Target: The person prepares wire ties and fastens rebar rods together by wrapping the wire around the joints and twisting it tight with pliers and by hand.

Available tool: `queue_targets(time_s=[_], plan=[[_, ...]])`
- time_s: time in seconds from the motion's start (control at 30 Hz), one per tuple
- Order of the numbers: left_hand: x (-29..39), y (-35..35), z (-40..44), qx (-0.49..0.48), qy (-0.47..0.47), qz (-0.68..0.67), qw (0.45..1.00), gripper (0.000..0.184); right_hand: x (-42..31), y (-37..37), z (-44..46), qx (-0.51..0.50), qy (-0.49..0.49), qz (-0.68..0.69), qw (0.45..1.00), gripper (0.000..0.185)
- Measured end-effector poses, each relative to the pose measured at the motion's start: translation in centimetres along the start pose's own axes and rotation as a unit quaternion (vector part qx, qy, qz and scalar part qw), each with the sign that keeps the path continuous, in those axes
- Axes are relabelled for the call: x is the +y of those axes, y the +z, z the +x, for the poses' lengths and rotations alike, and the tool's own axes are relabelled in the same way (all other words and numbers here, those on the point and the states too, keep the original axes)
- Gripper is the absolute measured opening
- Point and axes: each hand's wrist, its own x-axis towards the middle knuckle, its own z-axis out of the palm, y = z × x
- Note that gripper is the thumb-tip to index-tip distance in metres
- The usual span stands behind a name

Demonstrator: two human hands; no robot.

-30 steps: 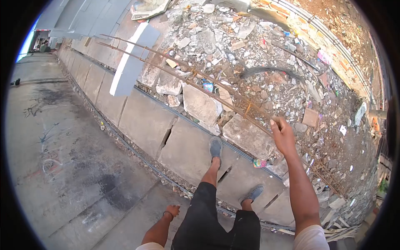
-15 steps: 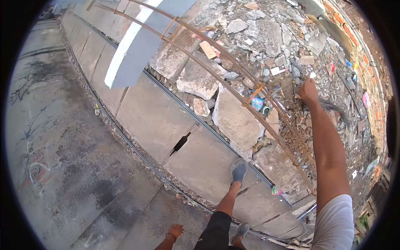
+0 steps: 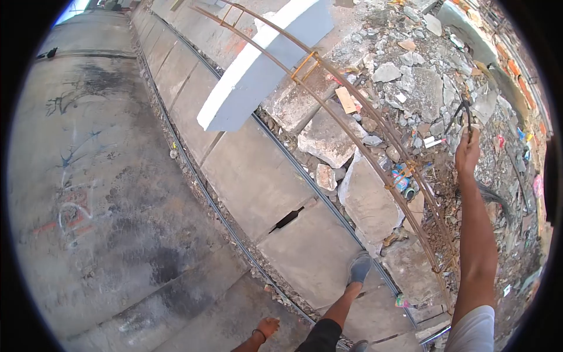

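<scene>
My right hand [image 3: 467, 154] is raised over the rubble at the end of an outstretched arm. It is closed around one handle of dark pincers [image 3: 465, 108]; the other slim handle sticks out to the left. Below the wrist, a bundle of thin dark wire [image 3: 494, 196] lies on the debris. To the left of the arm runs a long rusty rebar frame [image 3: 302, 67], tied with cross pieces. My left hand [image 3: 268, 327] hangs low beside my leg, its fingers curled, with nothing visible in it.
Broken concrete slabs [image 3: 375, 202] and loose rubble [image 3: 419, 88] cover the right side. A white-and-grey block [image 3: 258, 79] lies beneath the rebar. Concrete cover slabs [image 3: 252, 170] run between metal edges, one with a dark slot [image 3: 287, 219]. Marked pavement [image 3: 117, 234] stretches left.
The view has swung, so the ground has shifted right and down. My right hand has risen from near the wire, and the pincers now show clearly in it. My left hand still hangs low.
</scene>
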Motion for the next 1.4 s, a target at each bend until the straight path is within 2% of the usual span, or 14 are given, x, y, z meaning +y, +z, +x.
queue_targets(time_s=[0.1,0.23,0.33,0.47,0.53,0.6,0.67,0.83,1.03,1.13,1.2,1.27,1.33,1.4], plan=[[2.3,0.1,2.8,0.058,0.171,0.136,0.974,0.035,-8.2,-6.4,-1.9,0.026,0.013,0.039,0.999,0.024],[21.4,8.6,-12.1,0.084,0.366,0.124,0.919,0.044,-13.0,-16.6,-10.5,0.055,-0.030,0.098,0.993,0.025],[30.3,15.1,-22.3,0.139,0.650,0.113,0.739,0.044,-15.8,-25.0,-19.2,-0.007,-0.065,0.133,0.989,0.020],[30.5,24.3,-34.0,0.010,0.778,0.078,0.624,0.036,-19.1,-35.3,-29.6,-0.127,0.005,0.198,0.972,0.017],[25.2,28.0,-35.0,-0.199,0.641,0.150,0.726,0.025,-19.6,-38.4,-34.5,-0.122,0.108,0.286,0.944,0.016],[19.6,32.5,-36.6,-0.255,0.655,0.219,0.677,0.020,-18.9,-43.9,-37.9,-0.093,0.201,0.321,0.921,0.016],[12.6,36.3,-36.7,-0.170,0.575,0.214,0.771,0.019,-15.2,-49.0,-43.1,-0.069,0.255,0.281,0.923,0.016],[-0.1,47.3,-38.0,-0.198,0.652,0.115,0.723,0.027,-7.3,-63.3,-53.9,-0.105,0.330,0.258,0.902,0.022],[-13.1,54.6,-39.4,-0.442,0.468,0.433,0.630,0.030,-0.8,-76.0,-65.7,0.000,0.296,0.189,0.936,0.019],[-21.8,58.1,-42.6,-0.498,0.361,0.365,0.699,0.028,1.6,-81.4,-68.9,0.059,0.281,0.108,0.952,0.021],[-26.4,60.4,-43.6,-0.463,0.283,0.267,0.797,0.028,3.2,-83.2,-71.7,0.092,0.354,0.194,0.910,0.028],[-29.4,62.4,-43.1,-0.485,0.297,0.272,0.777,0.030,4.5,-84.7,-73.7,0.118,0.404,0.270,0.866,0.028],[-31.7,64.1,-43.2,-0.430,0.340,0.314,0.775,0.031,5.5,-86.2,-74.9,0.144,0.534,0.549,0.627,0.022],[-32.5,65.1,-42.4,-0.408,0.312,0.330,0.792,0.032,7.0,-85.2,-77.0,0.171,0.481,0.576,0.638,0.016]])
